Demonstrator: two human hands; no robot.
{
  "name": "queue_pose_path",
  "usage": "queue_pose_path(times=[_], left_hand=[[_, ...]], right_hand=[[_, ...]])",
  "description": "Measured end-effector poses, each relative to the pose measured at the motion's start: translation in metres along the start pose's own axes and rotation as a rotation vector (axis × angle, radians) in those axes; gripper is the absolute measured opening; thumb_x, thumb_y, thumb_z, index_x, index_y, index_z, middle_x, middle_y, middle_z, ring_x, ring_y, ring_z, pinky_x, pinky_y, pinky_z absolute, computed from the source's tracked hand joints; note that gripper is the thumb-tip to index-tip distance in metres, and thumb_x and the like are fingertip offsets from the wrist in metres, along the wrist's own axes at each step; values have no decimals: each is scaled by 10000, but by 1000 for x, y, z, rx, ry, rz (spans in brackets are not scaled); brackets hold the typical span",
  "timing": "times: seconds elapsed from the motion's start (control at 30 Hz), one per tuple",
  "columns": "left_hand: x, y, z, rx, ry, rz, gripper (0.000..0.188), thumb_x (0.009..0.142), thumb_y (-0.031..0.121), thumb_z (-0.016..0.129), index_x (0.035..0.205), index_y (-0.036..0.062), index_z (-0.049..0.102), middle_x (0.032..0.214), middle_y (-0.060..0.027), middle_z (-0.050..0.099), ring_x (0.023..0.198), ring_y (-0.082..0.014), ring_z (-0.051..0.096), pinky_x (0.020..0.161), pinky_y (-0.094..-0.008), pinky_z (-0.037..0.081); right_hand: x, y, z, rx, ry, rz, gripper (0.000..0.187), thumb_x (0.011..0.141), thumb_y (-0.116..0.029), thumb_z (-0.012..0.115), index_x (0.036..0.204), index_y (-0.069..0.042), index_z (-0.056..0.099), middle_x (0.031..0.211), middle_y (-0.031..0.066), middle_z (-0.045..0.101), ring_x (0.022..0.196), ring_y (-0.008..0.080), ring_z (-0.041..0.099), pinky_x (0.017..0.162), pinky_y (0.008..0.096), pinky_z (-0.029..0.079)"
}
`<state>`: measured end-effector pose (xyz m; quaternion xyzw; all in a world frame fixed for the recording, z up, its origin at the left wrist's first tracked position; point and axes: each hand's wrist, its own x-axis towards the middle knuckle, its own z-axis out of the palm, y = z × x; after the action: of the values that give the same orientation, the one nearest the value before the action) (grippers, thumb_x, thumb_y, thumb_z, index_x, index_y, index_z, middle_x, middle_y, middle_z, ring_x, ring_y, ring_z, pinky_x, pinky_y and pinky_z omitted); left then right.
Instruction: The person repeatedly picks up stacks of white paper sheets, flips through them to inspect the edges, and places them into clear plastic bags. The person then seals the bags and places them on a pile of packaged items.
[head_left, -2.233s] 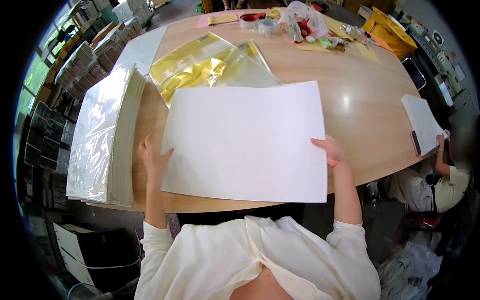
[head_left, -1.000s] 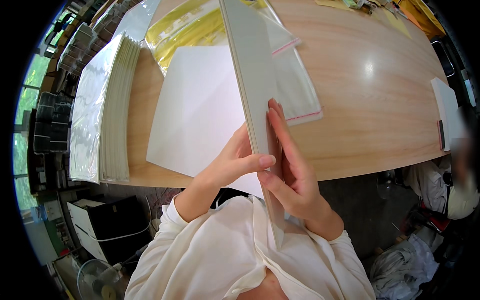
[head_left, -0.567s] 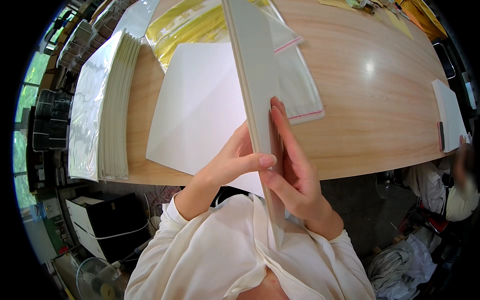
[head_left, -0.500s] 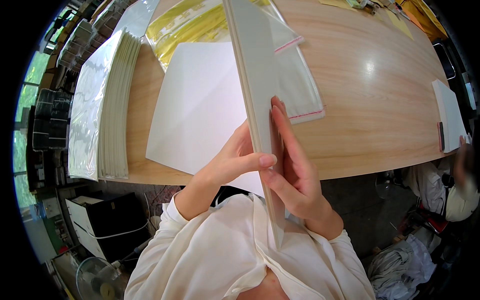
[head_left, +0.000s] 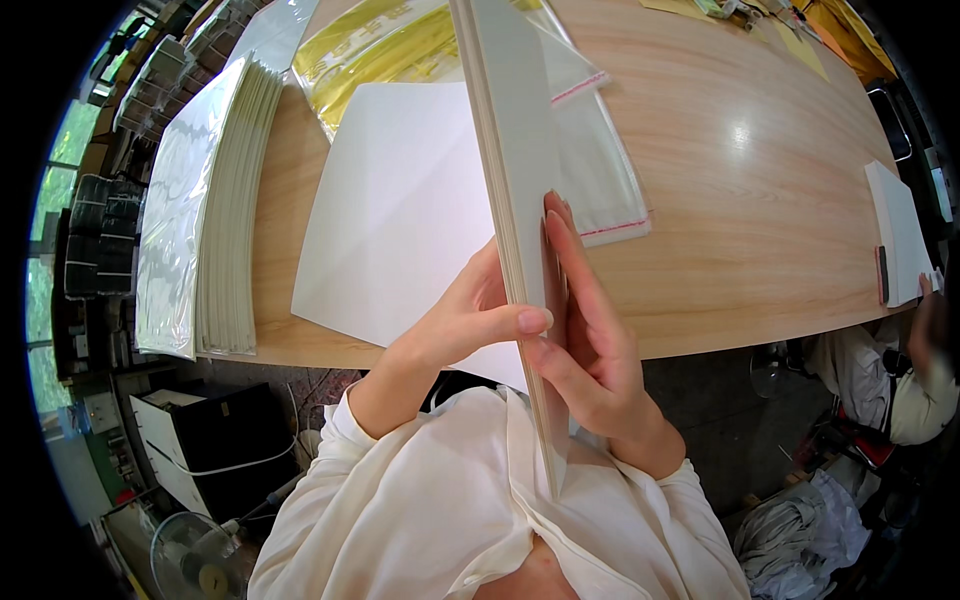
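Note:
A thin stack of white boards (head_left: 520, 150) stands on edge in front of my chest, its layered tan edge toward me. My left hand (head_left: 480, 310) is closed round it from the left, thumb over the edge. On the other side, my right hand (head_left: 590, 350) presses against the board face, thumb near the edge and fingers stretched along it. Behind lies a large white sheet (head_left: 390, 210), flat on the table. Partly hidden by the boards are clear plastic sleeves (head_left: 605, 185) with pinkish-red edge strips. A clear bag with yellow areas (head_left: 390, 65) lies farther back.
At the left, a tall stack of plastic-wrapped white boards (head_left: 190, 220) stands on the wooden table (head_left: 740, 220). Near the right edge, another person's hand (head_left: 930, 285) is beside a white stack (head_left: 895, 230). A fan (head_left: 205, 560) and a black-and-white cabinet (head_left: 215, 440) stand below left.

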<state>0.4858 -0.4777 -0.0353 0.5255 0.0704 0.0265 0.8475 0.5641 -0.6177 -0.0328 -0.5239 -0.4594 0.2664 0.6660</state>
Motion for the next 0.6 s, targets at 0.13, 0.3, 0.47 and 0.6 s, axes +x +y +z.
queue_pose_path(times=[0.13,0.3,0.47,0.6], left_hand=[[0,-1,-1,4,-7,-1,898,741,344,716,1428,19,237,1270,-78,426,1118,-165,457,941,-319,395],[1,0,-2,7,-13,1,913,742,368,722,1431,19,235,1277,-78,423,1129,-168,453,953,-324,390],[1,-3,-5,-3,-23,-14,939,739,394,732,1437,23,226,1315,-88,410,1184,-184,433,990,-345,374],[2,-2,-5,-4,-29,-8,940,740,393,733,1438,22,225,1331,-94,403,1210,-196,420,1010,-355,360]], right_hand=[[0,0,0,12,4,0,681,869,-5,466,1454,57,122,1545,174,71,1436,264,47,1142,383,81],[0,0,0,20,5,9,683,870,-13,466,1454,59,117,1545,173,70,1436,263,48,1144,385,81],[1,3,1,57,47,-4,721,848,-68,534,1445,66,152,1534,204,109,1431,337,42,1136,430,68],[1,3,1,66,51,-6,720,849,-67,530,1445,68,148,1533,208,107,1431,333,44,1136,427,67]])
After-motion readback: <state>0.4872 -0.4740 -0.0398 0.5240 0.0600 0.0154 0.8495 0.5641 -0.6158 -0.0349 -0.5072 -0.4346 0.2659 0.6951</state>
